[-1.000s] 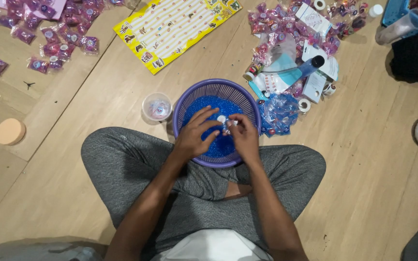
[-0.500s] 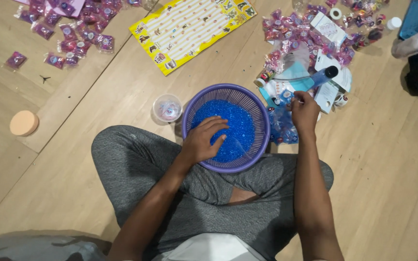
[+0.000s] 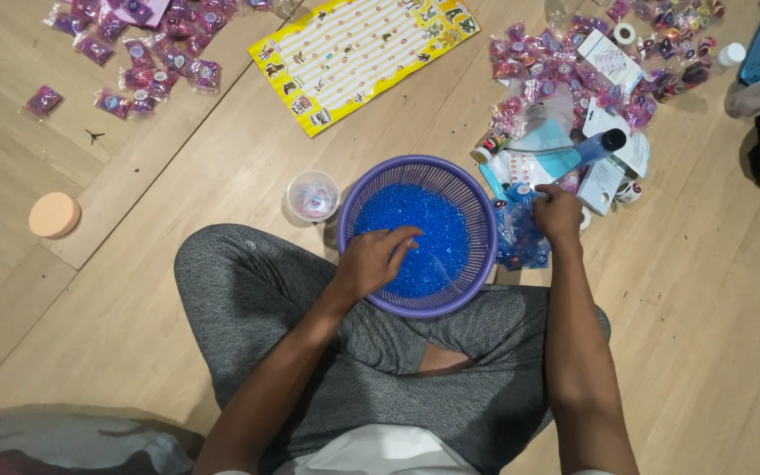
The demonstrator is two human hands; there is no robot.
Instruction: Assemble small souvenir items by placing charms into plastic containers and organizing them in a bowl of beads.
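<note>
A purple plastic basket (image 3: pixel 477 211) full of small blue beads (image 3: pixel 424 220) rests on the wooden floor between my crossed legs. My left hand (image 3: pixel 371 259) lies over the basket's near rim, fingers loosely curled and touching the beads. My right hand (image 3: pixel 558 214) reaches out to the right of the basket, at the edge of the pile of packets. It rests on a clear bag of blue beads (image 3: pixel 521 242) and its fingers close around a small item that I cannot make out.
A small clear cup (image 3: pixel 312 195) stands left of the basket. A yellow printed sheet (image 3: pixel 362 53) lies beyond it. Pink and purple packets (image 3: pixel 134 53) are scattered far left, more packets, cards and a blue bottle (image 3: pixel 595 149) far right. A round peach sponge (image 3: pixel 54 215) sits left.
Both hands were together over the beads a second ago. My right hand has since moved right, out of the basket to the pile. My left hand stays at the beads.
</note>
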